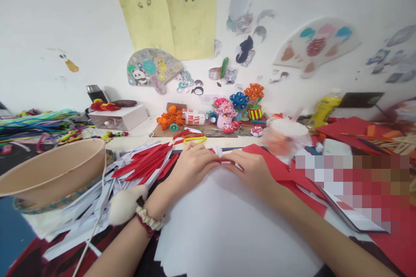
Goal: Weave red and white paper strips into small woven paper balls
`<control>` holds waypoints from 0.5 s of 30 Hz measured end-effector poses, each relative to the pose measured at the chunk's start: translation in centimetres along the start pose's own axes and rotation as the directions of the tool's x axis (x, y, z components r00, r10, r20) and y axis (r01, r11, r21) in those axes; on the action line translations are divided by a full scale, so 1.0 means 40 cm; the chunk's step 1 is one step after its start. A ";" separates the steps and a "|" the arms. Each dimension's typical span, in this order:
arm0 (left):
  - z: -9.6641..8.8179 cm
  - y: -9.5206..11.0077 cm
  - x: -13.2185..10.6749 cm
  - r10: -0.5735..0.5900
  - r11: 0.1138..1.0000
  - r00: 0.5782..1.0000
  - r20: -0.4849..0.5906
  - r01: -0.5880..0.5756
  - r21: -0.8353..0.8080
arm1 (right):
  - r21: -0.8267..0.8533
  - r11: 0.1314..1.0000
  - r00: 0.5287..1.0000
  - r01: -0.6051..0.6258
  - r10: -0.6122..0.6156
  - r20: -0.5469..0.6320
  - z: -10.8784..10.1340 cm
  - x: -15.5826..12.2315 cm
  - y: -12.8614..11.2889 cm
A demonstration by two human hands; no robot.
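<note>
White sheet (224,225) fills the lower centre of the frame. At its far edge the left hand (191,165) and right hand (251,172) meet fingertip to fingertip, both pinching that edge. Left of them: red strips (146,160) and tan bowl (52,169). Beyond, mid-frame: yellow scissors (195,140), glue bottle (195,117), paper flowers (238,100).

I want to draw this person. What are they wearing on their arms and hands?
No sleeves show on either side. The left hand has a cream ruffled band at its wrist, with a dark red band beside it. The right hand wears nothing, and no rings show.
</note>
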State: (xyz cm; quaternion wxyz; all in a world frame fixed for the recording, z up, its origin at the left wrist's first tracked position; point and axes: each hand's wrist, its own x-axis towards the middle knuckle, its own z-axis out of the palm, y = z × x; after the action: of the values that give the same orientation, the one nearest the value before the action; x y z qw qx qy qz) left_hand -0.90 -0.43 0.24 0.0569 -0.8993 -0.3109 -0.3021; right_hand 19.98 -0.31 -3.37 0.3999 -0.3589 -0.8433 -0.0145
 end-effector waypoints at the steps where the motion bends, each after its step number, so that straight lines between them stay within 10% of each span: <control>1: 0.000 0.000 0.000 -0.019 1.000 1.000 0.003 0.019 -0.023 | -0.008 1.000 0.999 0.022 -0.022 -0.028 0.001 0.000 0.001; 15: -0.004 0.007 0.001 -0.055 0.998 0.998 0.029 0.056 -0.029 | -0.179 0.969 0.977 0.169 -0.189 -0.097 -0.001 0.006 -0.003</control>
State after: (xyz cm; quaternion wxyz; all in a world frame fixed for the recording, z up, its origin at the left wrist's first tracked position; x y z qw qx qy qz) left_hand -0.79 -0.66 0.42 0.0306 -0.8953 -0.3322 -0.2953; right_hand 19.84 -0.27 -3.15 0.4122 -0.3126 -0.8438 -0.1430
